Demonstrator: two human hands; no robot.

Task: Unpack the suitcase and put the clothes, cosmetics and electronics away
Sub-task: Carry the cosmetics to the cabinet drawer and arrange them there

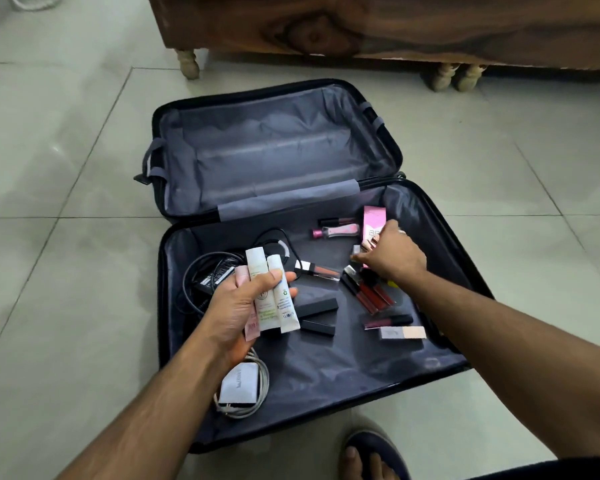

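Nearest us, our left hand (238, 306) grips three cosmetic tubes (269, 292) above the open suitcase (174, 271), while our right hand (390, 254) pinches a small cosmetic there; we should gather gently, dropping nothing.

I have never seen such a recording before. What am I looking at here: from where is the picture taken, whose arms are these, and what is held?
There is no machine: a person wears one camera on the head, looking down at their own two arms. On the tiled floor lies an open black suitcase with grey lining. The left hand grips three pale cosmetic tubes. The right hand reaches to the small cosmetics beside a pink carton; what its fingers pinch I cannot tell. Dark red lip gloss tubes, a black power adapter with cable and a white charger with grey cable lie in the near half. The far half looks empty.
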